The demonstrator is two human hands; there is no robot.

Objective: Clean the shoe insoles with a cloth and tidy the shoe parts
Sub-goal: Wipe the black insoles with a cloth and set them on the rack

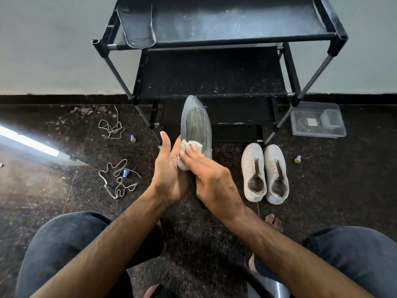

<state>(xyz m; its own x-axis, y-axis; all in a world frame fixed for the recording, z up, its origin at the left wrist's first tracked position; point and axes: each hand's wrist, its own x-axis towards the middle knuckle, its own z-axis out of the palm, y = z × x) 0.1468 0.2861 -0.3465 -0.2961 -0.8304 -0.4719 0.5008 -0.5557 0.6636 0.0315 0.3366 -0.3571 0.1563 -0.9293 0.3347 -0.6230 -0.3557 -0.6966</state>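
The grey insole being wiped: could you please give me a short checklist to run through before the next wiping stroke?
1. Grey insole supported: ok, the left hand holds its lower end.
2. Pale cloth on the insole: ok, the right hand presses it against the lower part.
3. Fingers flat on the cloth: ok.
4. Upper part of the insole free to wipe: ok, nothing covers it.
5. Second insole located: cannot tell, none is plainly visible.
6. Pair of white sneakers within reach for tidying: ok, standing side by side on the floor to the right.
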